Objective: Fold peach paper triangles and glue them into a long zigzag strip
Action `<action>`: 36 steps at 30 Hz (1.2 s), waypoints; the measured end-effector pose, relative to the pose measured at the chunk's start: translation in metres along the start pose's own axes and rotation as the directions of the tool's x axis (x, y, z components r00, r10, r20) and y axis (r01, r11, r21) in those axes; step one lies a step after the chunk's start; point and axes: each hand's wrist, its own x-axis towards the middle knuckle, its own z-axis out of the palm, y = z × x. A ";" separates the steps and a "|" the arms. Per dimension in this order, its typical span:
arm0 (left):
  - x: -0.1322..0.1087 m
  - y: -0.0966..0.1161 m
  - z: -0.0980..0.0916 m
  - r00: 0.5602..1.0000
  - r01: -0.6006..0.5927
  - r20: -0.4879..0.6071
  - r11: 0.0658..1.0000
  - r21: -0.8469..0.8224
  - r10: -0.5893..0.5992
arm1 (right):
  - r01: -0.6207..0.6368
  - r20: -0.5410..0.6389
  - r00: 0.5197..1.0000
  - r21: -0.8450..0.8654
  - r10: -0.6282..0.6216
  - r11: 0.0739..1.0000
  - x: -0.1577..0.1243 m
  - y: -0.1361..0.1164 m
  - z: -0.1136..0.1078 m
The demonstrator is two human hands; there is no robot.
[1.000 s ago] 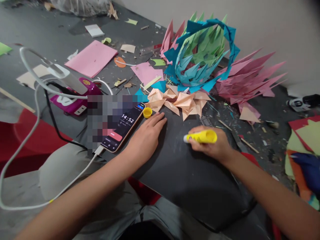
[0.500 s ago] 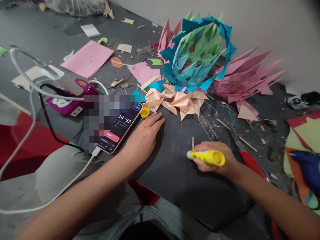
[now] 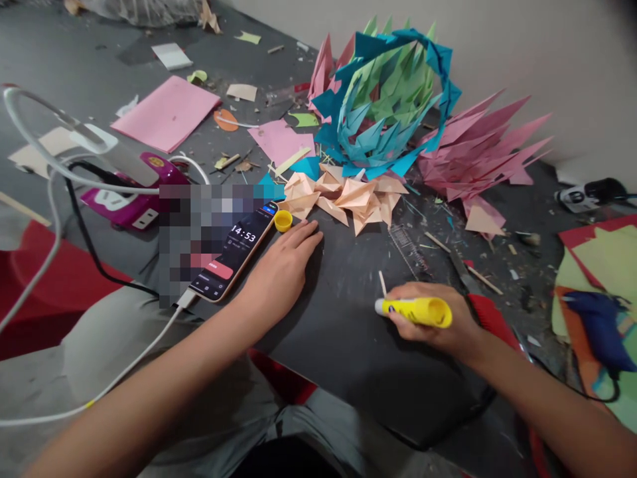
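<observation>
My right hand (image 3: 455, 328) is closed around a yellow glue stick (image 3: 415, 311), its white tip pointing left just above the dark board (image 3: 343, 318). A thin pale stick (image 3: 382, 282) juts up beside the fingers; whether they grip it too I cannot tell. My left hand (image 3: 283, 262) lies flat on the board with its fingers stretched out and nothing in them. Close to those fingers stand the yellow cap (image 3: 283, 220) and a phone (image 3: 243, 239) showing a timer. Peach folded paper pieces (image 3: 359, 197) lie just beyond the fingertips.
Behind are a blue and green folded-paper form (image 3: 383, 136) and pink spiky paper pieces (image 3: 478, 146). A purple power adapter (image 3: 127, 206) with cables is at left. Pink paper (image 3: 166, 113) and scraps litter the surface; a cutter (image 3: 490, 318) and coloured sheets (image 3: 604, 252) lie right.
The view has shifted slightly, so most things sit a little further left. My right hand with the glue stick has moved slightly right and down in view. My left hand stays flat.
</observation>
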 end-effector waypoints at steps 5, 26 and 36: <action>0.000 0.000 0.000 1.000 0.005 0.005 1.000 0.021 -0.005 | -0.161 -0.022 0.987 0.035 0.162 0.986 0.006 0.013 -0.004; 0.000 0.003 -0.004 0.993 -0.056 -0.106 0.995 -0.086 0.047 | -0.415 -0.134 0.689 0.732 0.712 0.540 -0.016 -0.014 -0.006; -0.009 0.048 -0.016 0.980 -0.181 -0.043 0.789 -0.587 0.193 | -0.233 0.442 0.551 0.896 0.708 -0.378 0.009 -0.055 -0.008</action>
